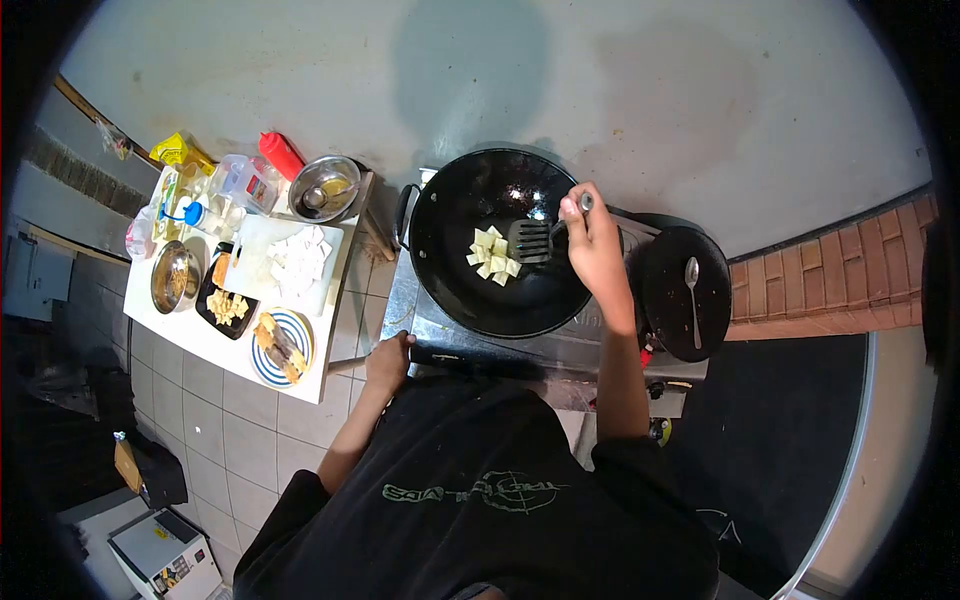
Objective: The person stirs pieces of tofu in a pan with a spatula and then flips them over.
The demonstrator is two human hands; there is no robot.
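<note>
A black wok (500,300) sits on a metal stove (560,355) in front of me. Pale cubes of food (492,255) lie in a cluster in its middle. My right hand (592,235) grips the handle of a slotted spatula (533,240), whose blade rests beside the cubes on their right. My left hand (388,360) is closed around the wok's long dark handle (450,356) at the near left of the stove.
A white table (225,345) stands at left with a cutting board of white cubes (290,262), a metal bowl (323,188), a red bottle (280,153), a striped plate (283,345) and a dark tray (227,305). A black lid with a spoon (690,290) lies right of the wok.
</note>
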